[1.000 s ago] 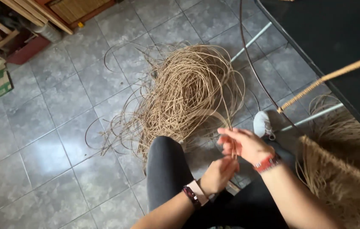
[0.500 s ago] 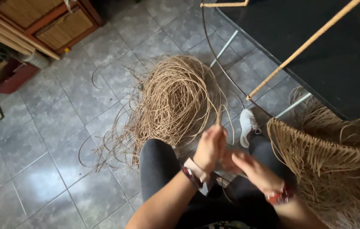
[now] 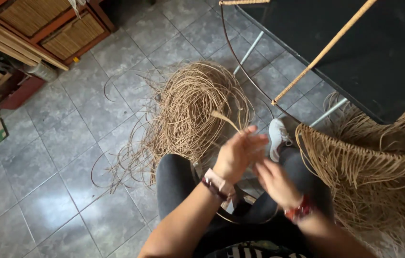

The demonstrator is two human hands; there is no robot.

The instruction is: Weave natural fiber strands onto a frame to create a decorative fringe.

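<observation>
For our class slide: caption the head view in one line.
Left hand pinches a rattan strand beside right hand, above a coil.

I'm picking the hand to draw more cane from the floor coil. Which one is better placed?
Probably the left. The left hand already pinches the loose strand and sits nearest the coil. The right hand hangs lower, toward the woven frame.

The left hand [image 3: 237, 154] is raised above the knees with fingers [image 3: 256, 140] curled closed. The right hand [image 3: 275, 182] is held just beside it, lower, fingers loosely bent.
</observation>
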